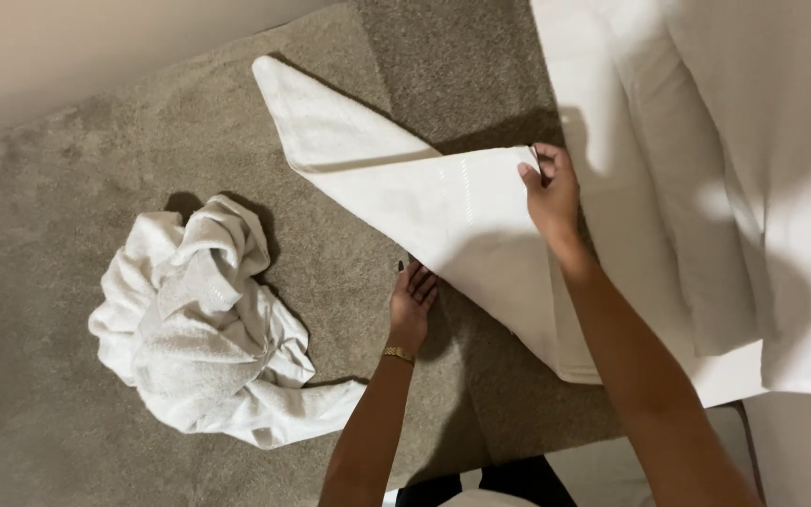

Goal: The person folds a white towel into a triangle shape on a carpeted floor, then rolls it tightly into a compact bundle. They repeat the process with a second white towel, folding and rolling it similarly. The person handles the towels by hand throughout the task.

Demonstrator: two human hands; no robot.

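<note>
My right hand [551,192] pinches the folded edge of the flat towel [424,202], which lies on the carpet [68,188] just beside the bed [734,188]. My left hand [412,300] rests loosely open at the towel's lower edge, holding nothing. The crumpled towel [204,324] lies left of it. If the pinch slips, I judge the fold would fall open.

Warm indoor light, soft shadows on carpet [68,235], slight blur, white bedding [753,141] w/ mild glare
</note>
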